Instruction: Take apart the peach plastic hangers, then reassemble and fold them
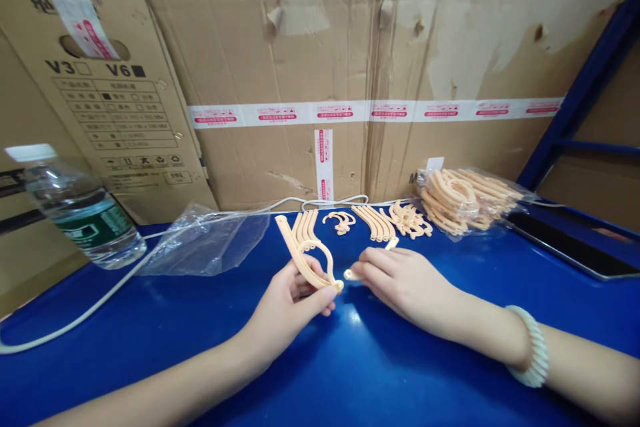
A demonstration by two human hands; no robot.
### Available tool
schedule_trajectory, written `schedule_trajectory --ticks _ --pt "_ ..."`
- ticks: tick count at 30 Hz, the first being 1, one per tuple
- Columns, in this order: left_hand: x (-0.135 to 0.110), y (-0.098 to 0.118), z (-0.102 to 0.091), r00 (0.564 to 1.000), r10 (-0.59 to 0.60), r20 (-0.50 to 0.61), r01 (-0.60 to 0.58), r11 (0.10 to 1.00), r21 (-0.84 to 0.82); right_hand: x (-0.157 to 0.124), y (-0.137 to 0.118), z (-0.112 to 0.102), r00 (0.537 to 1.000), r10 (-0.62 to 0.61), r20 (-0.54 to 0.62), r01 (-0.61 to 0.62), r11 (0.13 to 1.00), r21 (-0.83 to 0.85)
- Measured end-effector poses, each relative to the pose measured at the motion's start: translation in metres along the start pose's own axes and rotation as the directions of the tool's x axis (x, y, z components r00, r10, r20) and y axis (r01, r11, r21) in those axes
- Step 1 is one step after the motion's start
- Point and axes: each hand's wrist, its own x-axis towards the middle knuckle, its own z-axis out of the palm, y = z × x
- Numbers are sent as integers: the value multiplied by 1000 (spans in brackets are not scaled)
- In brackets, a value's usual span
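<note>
Well, beige piece (300, 259) (curved) inside left hand (289, 297)

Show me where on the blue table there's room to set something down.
Bare blue table shows between the left forearm and right forearm, between the left forearm and white cable, and between the right forearm and dark flat device. The back is crowded: clear bag, loose curved pieces, filled bag.
</note>
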Motion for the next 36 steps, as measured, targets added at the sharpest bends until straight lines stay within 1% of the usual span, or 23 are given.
schedule_trajectory --ticks 3,5,6,8,10,11,12,13,15,17,18,19,20,21,26,29,31,33,36 --pt "0 -1 -1 1000 4 13 -4 1000 7 1 -3 -9 981 104 -163 -109 994 -24" --pt "0 -2 -1 1000 2 17 -2 1000 12 -1 -4 -15 958 165 -235 -165 986 18" --pt "0 -2 -1 1000 2 19 -2 1000 15 -2 -4 -17 946 201 -255 -193 980 57" --pt "0 -2 0 1000 2 18 -2 1000 19 -4 -3 -19 929 274 -249 -231 955 188" --pt "1 -2 0 1000 2 18 -2 1000 24 -5 -3 -19 915 349 -205 -252 888 384" --pt "1 -2 0 1000 2 22 -3 1000 26 -6 -3 -19 904 394 -168 -268 826 496" --pt "1 -2 0 1000 5 26 -6 1000 27 -5 -4 -19 890 442 -113 -289 738 610" --pt "1 -2 0 999 10 33 -11 1000 29 -4 -5 -19 871 489 -43 -314 622 717" --pt "1 -3 0 998 24 55 -26 999 34 -2 -8 -19 825 553 118 -352 339 873" --pt "0 -4 0 996 35 82 -38 998 40 1 -11 -20 803 543 247 -332 63 941" --pt "-1 -4 0 994 39 98 -44 998 42 2 -13 -20 797 532 286 -310 -46 950" --pt "-1 -5 0 992 45 116 -50 998 42 3 -15 -20 791 523 317 -293 -131 947" --pt "-2 -6 0 990 52 131 -57 998 40 3 -17 -20 784 517 342 -283 -192 940" --pt "-2 -6 0 987 60 146 -66 997 39 4 -19 -20 776 515 365 -284 -232 930" --pt "-4 -6 1 979 72 189 -84 995 56 5 -27 -14 728 482 488 -366 -328 871" --pt "-4 -5 1 978 62 200 -77 995 69 5 -28 -9 711 472 521 -331 -428 841" --pt "-4 -5 1 979 50 199 -67 995 79 5 -28 -5 706 463 536 -318 -469 824" --pt "-4 -6 1 979 43 198 -61 995 85 4 -27 -2 717 438 543 -327 -477 816" --pt "-4 -6 2 978 39 206 -59 994 91 3 -26 0 749 428 505 -324 -428 844"
